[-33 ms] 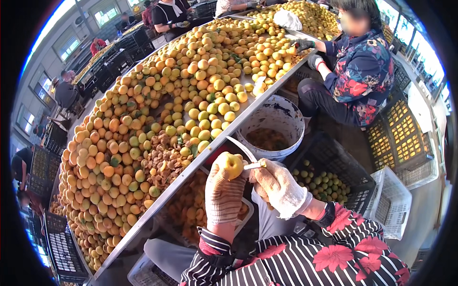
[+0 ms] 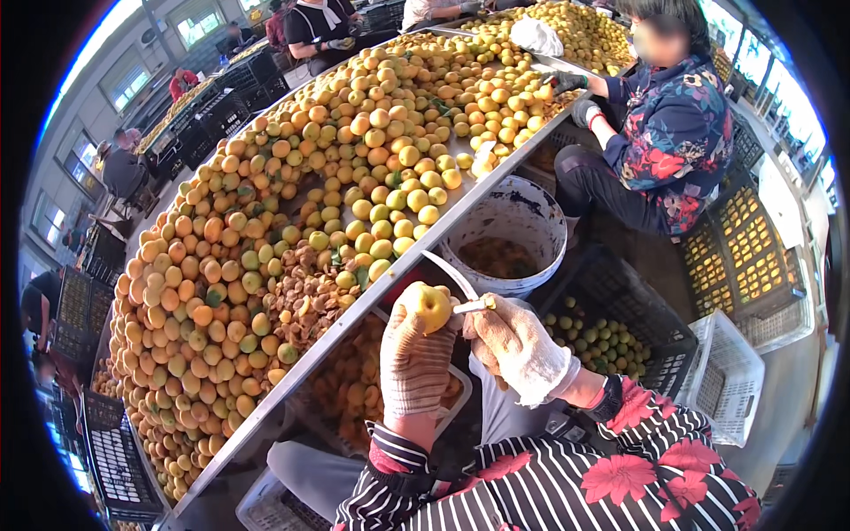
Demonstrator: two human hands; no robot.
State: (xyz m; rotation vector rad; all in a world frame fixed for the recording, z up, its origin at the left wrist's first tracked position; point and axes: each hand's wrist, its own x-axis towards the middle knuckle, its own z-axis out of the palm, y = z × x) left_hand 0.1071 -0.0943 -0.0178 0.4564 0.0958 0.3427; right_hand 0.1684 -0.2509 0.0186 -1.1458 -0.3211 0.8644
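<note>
My left hand (image 2: 412, 363), in a striped, stained glove, is closed around a yellow apricot (image 2: 430, 306) with its rounded top showing. Close beside it on the right, my gloved right hand (image 2: 521, 347) grips a small knife with a pale handle (image 2: 475, 306). Its thin curved blade (image 2: 450, 273) points up and to the left, past the fruit. Both hands are in front of the table's metal edge, above my lap. The right fingertips are partly hidden around the handle.
A sloping table (image 2: 341, 333) carries a large heap of apricots (image 2: 204, 292) and brown shrivelled pieces (image 2: 310, 285). Beyond my right hand stand a dirty white bucket (image 2: 551, 257), a black crate of greenish fruit (image 2: 660, 341) and a white crate (image 2: 730, 380). A co-worker (image 2: 673, 133) sits at the far right.
</note>
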